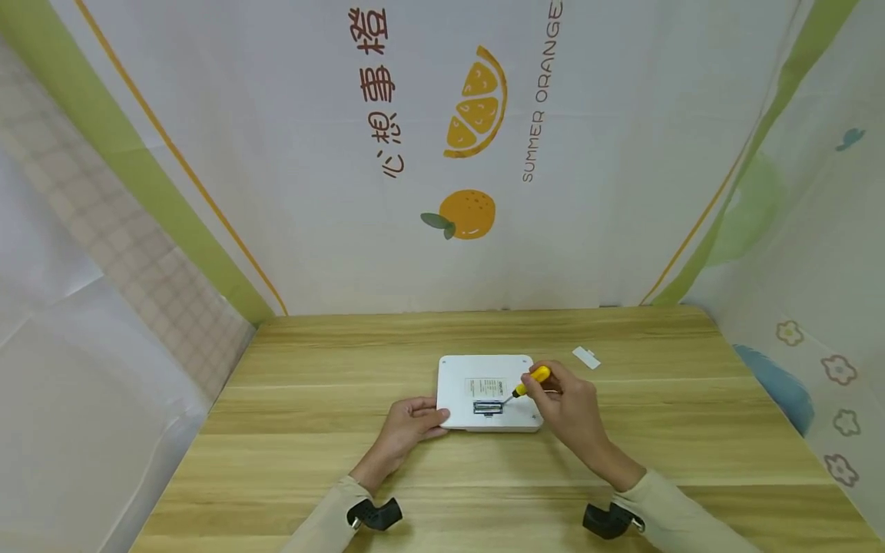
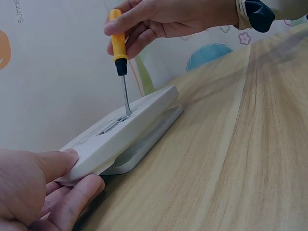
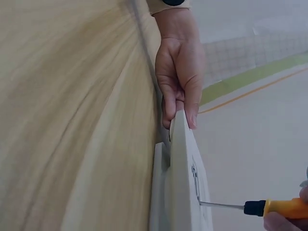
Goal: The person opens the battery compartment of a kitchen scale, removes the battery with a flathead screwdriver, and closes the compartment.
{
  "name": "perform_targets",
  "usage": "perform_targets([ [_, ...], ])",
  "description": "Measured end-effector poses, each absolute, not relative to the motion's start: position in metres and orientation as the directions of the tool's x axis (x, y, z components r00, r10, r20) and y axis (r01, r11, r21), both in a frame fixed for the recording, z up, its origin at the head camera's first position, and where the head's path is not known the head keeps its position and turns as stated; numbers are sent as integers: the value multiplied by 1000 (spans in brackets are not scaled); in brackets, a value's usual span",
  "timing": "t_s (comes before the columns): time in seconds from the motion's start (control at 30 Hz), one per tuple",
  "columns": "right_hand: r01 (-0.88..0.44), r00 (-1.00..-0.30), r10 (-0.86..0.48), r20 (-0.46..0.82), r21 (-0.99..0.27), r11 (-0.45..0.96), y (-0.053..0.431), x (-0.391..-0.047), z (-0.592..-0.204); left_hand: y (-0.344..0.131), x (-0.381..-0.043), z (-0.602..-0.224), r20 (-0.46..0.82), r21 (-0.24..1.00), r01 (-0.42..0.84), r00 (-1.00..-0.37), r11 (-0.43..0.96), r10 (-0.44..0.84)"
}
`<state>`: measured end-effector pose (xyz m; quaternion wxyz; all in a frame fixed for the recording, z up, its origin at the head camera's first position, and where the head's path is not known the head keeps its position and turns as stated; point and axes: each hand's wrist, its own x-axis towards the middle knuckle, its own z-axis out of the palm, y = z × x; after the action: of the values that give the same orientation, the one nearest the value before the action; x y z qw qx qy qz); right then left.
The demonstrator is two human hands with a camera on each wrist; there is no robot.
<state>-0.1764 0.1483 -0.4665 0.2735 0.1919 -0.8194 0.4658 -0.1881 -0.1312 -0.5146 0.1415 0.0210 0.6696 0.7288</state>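
Observation:
A flat white device [image 1: 456, 384] lies back side up on the table, with a printed label and an uncovered battery compartment [image 1: 488, 408] holding a battery. My left hand [image 1: 408, 430] grips its near left corner, thumb on top and fingers underneath. In the left wrist view, the upper slab is tilted over a thinner part below. My right hand [image 1: 570, 403] pinches a yellow screwdriver [image 2: 118, 43] with a black collar. Its metal shaft slants down, the tip right at the compartment's right end. The right wrist view shows the shaft [image 3: 221, 205] meeting the slot from the side.
A small white battery cover [image 1: 586, 357] lies on the wood-grain table [image 1: 332, 361], beyond the device to the right. Printed cloth [image 1: 332, 230] hangs behind the table, with more cloth at both sides. Each wrist carries a black camera mount [image 1: 376, 513].

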Motion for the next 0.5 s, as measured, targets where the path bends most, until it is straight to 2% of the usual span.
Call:
perform_targets([
  [0.23,-392,-896,88,435,-868,304,158,-174,-477,-133,-188,-516,-153,981,-177,-958,-78,241],
  [0.5,-121,-975,172,141,-985,121,183,-179,-492,-133,-190,-516,-157,979,-183,-956,-87,247],
])
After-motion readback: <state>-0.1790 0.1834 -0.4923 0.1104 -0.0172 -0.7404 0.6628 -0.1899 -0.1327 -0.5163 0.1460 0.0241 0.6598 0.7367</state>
